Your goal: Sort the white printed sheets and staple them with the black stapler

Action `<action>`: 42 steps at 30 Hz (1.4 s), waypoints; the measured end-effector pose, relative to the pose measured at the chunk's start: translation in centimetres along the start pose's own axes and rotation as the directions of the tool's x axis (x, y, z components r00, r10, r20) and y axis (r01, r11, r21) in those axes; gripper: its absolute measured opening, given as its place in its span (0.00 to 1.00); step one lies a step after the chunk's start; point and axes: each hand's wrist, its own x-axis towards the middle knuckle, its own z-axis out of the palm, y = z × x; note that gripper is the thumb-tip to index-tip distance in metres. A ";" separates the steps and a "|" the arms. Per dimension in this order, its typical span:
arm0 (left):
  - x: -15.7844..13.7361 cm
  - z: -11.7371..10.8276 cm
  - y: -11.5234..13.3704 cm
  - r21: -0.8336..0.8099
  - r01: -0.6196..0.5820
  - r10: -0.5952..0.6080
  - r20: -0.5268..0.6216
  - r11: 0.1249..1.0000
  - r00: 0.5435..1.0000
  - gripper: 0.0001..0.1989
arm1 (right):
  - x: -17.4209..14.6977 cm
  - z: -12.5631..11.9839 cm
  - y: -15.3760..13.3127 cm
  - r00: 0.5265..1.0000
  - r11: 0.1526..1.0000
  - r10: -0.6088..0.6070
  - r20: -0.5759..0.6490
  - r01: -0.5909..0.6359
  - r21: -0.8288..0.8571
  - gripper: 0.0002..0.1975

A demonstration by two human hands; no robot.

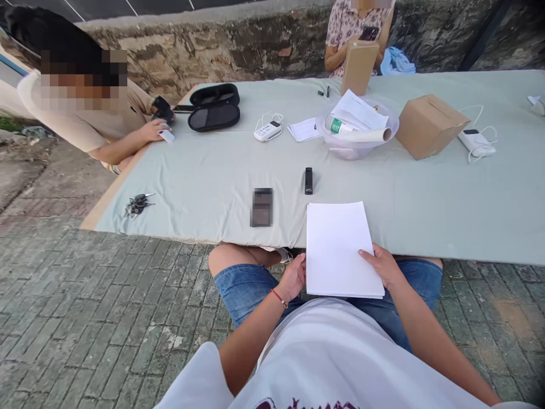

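A stack of white paper (338, 244) lies partly on the table's near edge and reaches out over my lap. My right hand (381, 264) grips its right side, thumb on the top sheet and fingers hidden underneath. At the left edge, my left hand (294, 276) holds the stack from the side, its fingers partly hidden by the paper. Just beyond the sheets is a small black stapler (309, 180). A dark phone (261, 207) lies flat to the left of it.
Keys (138, 204) lie near the table's left corner. Farther back are an open black case (214, 116), a white power strip (268, 131), a filled plastic basin (340, 149) and a cardboard box (430, 128). One person (123, 122) sits left, another (338, 34) across.
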 end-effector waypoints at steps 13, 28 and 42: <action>0.7 1.7 -0.9 0.122 -0.088 0.112 -0.208 0.989 0.972 0.24 | -1.2 0.0 0.3 0.997 0.979 0.072 -0.036 -0.064 0.191 0.18; -0.3 1.7 -0.2 0.176 -0.109 0.136 -0.148 0.978 0.980 0.24 | -1.2 -3.4 1.8 0.957 0.909 -0.169 -0.236 0.058 -0.414 0.20; -0.7 2.1 0.3 0.185 -0.069 0.099 -0.163 0.980 0.982 0.23 | -2.5 -5.5 1.5 0.982 0.981 0.186 -0.036 -0.184 0.063 0.21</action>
